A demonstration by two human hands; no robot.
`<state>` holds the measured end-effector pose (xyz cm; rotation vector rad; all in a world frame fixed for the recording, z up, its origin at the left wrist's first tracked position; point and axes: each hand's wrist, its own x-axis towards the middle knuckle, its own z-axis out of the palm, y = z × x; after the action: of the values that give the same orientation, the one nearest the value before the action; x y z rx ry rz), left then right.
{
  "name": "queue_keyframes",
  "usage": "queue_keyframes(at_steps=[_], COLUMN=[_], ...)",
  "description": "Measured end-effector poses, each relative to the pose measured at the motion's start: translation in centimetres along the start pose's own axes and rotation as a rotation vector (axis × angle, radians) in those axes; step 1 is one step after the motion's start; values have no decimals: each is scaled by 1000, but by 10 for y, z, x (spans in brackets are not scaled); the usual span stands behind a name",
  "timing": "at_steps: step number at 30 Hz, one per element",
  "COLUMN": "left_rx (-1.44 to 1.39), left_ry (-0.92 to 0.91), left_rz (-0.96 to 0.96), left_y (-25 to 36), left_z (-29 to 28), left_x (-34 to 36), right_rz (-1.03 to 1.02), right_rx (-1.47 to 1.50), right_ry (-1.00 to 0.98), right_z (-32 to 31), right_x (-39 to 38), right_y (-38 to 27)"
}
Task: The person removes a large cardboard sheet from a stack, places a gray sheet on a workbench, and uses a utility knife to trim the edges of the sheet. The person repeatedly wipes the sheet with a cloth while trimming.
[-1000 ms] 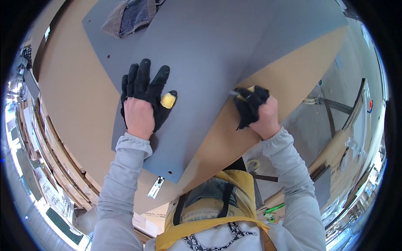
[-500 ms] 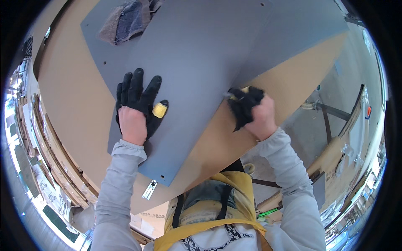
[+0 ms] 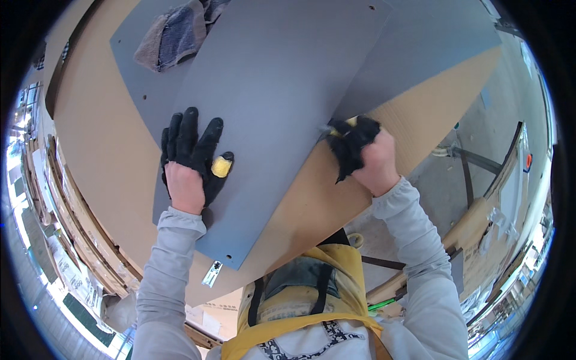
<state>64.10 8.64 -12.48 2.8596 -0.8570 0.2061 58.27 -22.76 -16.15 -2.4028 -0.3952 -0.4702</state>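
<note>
My left hand [image 3: 191, 153], in a black glove with yellow wrapping on the thumb, lies flat with fingers spread on a long grey panel [image 3: 270, 102]. At that panel's right edge my right hand [image 3: 360, 147], also gloved, is closed. A small, blurred greyish tip [image 3: 324, 129] pokes out from its fingers; the rest is hidden, so its kind is unclear. Another grey panel [image 3: 129, 66] lies crosswise beneath the long one. Both rest on a brown cardboard sheet [image 3: 90, 162]. A small shiny metal piece [image 3: 212, 273] lies by the long panel's near end.
A crumpled grey-blue cloth [image 3: 174, 39] sits on the panels at the far left. Stacked boards [image 3: 78, 210] line the left side. More cardboard [image 3: 480, 240] and a metal frame bar [image 3: 477, 159] stand at the right, beside the concrete floor [image 3: 414, 198].
My left hand has shifted slightly left and nearer on the panel. The right hand stays closed at the panel's edge, moved only a little. The cloth and panels appear shifted slightly left.
</note>
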Motion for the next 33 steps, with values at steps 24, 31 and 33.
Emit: queue_keyframes(at_steps=[24, 31, 33], left_rx=[21, 0, 6], left_ry=[28, 17, 18], left_rz=[-235, -262, -265], left_y=[-8, -6, -7], left_z=[8, 6, 8], left_x=[-1, 1, 1], right_rz=[-4, 35, 13], right_rx=[-49, -63, -142], right_ry=[-36, -76, -111], right_z=[-19, -30, -28], right_x=[19, 28, 21], right_y=[31, 47, 59])
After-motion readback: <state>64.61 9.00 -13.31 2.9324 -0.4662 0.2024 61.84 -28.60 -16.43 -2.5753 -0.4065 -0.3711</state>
